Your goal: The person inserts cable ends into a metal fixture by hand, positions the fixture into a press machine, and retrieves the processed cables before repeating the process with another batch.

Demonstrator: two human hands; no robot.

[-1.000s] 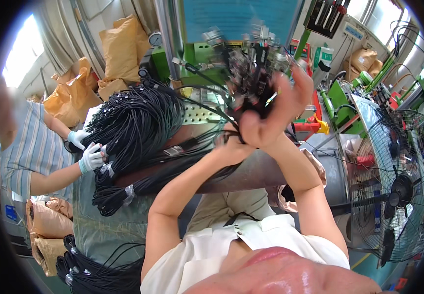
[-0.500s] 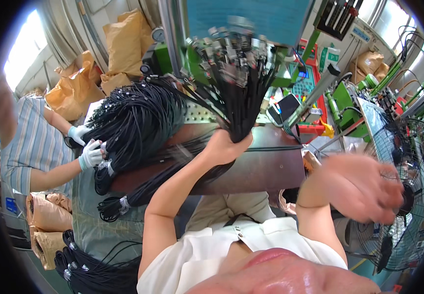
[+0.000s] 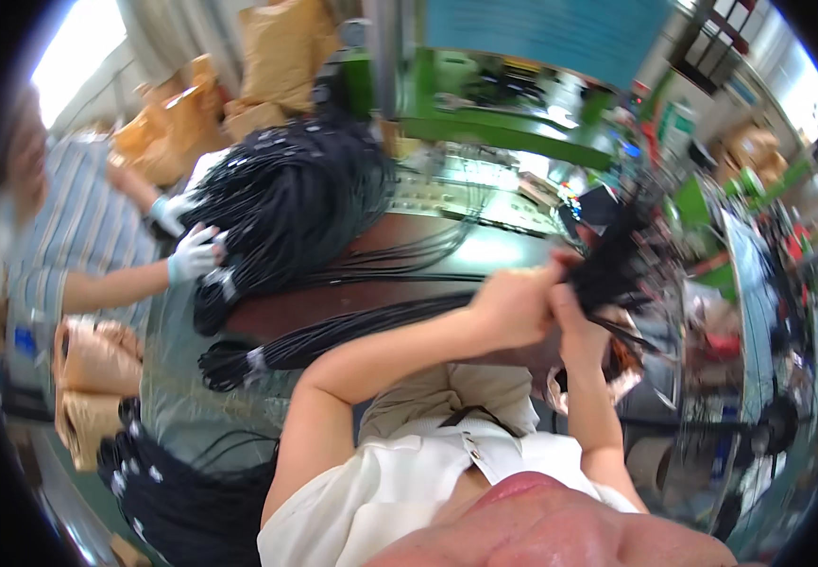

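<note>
The left hand [image 3: 513, 304] and the right hand [image 3: 581, 326] meet right of centre, both closed around a bundle of black cables [image 3: 617, 269] whose ends fan up and to the right, though motion blur there makes it hard to tell just how the fingers wrap it. The bundle's long tail runs left across the brown table [image 3: 333, 317] to a taped end [image 3: 256, 359] near the front edge. Farther left, a co-worker's white-gloved hands [image 3: 192, 255] rest on a large heap of black cables [image 3: 286, 203], with brown paper sacks [image 3: 277, 47] behind.
</note>
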